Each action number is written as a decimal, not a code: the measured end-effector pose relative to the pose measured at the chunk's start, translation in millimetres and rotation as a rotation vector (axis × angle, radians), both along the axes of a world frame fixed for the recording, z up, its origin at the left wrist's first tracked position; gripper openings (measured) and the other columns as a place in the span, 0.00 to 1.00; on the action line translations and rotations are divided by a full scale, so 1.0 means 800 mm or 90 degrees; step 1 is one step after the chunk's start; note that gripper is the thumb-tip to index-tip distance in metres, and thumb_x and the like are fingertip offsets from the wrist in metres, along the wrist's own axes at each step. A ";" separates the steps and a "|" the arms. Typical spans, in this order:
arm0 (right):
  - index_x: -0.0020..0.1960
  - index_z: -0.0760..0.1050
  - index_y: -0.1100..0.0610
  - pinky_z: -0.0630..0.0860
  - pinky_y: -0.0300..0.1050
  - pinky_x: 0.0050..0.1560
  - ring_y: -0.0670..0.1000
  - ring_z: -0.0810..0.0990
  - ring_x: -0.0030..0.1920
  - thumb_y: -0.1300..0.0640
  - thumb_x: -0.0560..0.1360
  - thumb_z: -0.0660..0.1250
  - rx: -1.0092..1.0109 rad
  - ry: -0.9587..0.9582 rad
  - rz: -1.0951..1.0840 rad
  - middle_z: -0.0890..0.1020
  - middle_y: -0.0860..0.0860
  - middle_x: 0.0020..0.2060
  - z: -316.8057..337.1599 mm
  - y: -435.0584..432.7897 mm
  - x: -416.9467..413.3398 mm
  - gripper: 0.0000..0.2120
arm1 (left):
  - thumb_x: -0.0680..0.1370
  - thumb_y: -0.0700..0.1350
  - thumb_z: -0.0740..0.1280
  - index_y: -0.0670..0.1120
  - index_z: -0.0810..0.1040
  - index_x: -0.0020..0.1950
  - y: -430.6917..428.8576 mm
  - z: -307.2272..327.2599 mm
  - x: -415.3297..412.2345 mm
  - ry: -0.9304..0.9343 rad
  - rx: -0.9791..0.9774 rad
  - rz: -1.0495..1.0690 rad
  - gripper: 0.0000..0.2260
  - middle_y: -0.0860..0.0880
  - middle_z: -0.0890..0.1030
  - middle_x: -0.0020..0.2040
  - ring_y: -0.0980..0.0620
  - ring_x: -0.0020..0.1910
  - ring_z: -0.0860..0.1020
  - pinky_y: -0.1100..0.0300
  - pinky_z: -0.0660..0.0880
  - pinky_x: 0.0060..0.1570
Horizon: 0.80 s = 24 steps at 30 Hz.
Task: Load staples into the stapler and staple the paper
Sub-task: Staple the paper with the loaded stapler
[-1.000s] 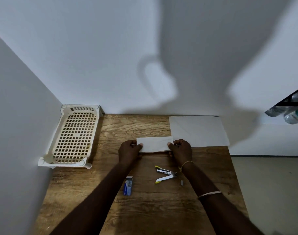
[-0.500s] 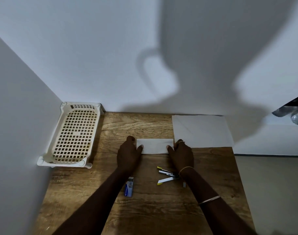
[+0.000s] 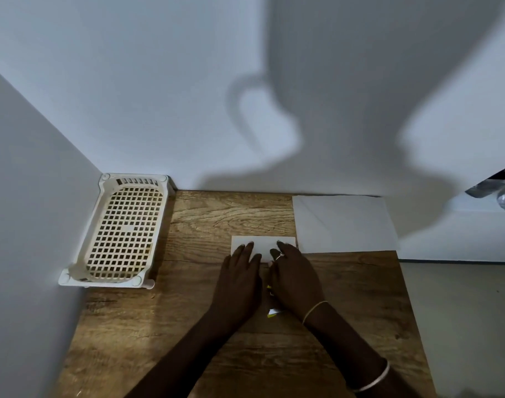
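Both hands (image 3: 239, 280) (image 3: 295, 275) press flat, apparently creasing, folded paper (image 3: 262, 244).

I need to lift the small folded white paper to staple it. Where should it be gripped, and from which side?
Take the small folded white paper by its far long edge, coming from the wall side. It lies flat on the wooden table; the left hand and right hand cover its near half, leaving that edge free for a pinch grip.
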State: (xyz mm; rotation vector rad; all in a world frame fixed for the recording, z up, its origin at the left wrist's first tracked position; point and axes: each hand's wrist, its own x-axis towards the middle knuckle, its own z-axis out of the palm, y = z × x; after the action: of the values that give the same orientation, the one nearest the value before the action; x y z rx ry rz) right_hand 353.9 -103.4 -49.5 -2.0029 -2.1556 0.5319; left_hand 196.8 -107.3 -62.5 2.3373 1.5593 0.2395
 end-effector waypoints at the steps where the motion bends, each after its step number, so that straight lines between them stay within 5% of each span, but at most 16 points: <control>1: 0.75 0.70 0.57 0.61 0.53 0.76 0.55 0.64 0.77 0.50 0.82 0.56 -0.032 -0.029 0.022 0.68 0.56 0.77 -0.002 -0.001 -0.003 0.23 | 0.83 0.47 0.61 0.41 0.65 0.79 -0.001 -0.003 0.001 0.046 -0.051 -0.022 0.25 0.38 0.56 0.82 0.37 0.81 0.56 0.39 0.58 0.77; 4: 0.78 0.63 0.54 0.54 0.57 0.78 0.54 0.56 0.80 0.47 0.84 0.51 -0.106 -0.080 0.043 0.60 0.53 0.80 -0.009 -0.004 -0.008 0.25 | 0.85 0.56 0.53 0.45 0.54 0.83 0.003 -0.017 -0.002 0.125 -0.117 -0.053 0.29 0.41 0.43 0.84 0.41 0.83 0.45 0.39 0.47 0.78; 24: 0.79 0.61 0.54 0.52 0.66 0.78 0.53 0.54 0.80 0.50 0.84 0.52 -0.158 -0.055 0.032 0.57 0.51 0.81 -0.015 0.139 0.008 0.24 | 0.84 0.51 0.57 0.44 0.54 0.82 0.152 -0.026 0.008 0.111 -0.098 -0.042 0.29 0.41 0.48 0.84 0.42 0.82 0.50 0.38 0.53 0.78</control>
State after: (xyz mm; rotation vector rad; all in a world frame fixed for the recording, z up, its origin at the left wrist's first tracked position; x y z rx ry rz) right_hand 360.2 7.9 -61.6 -2.1341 -2.2954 0.7689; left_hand 203.4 14.5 -83.3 2.3340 1.5154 -0.0991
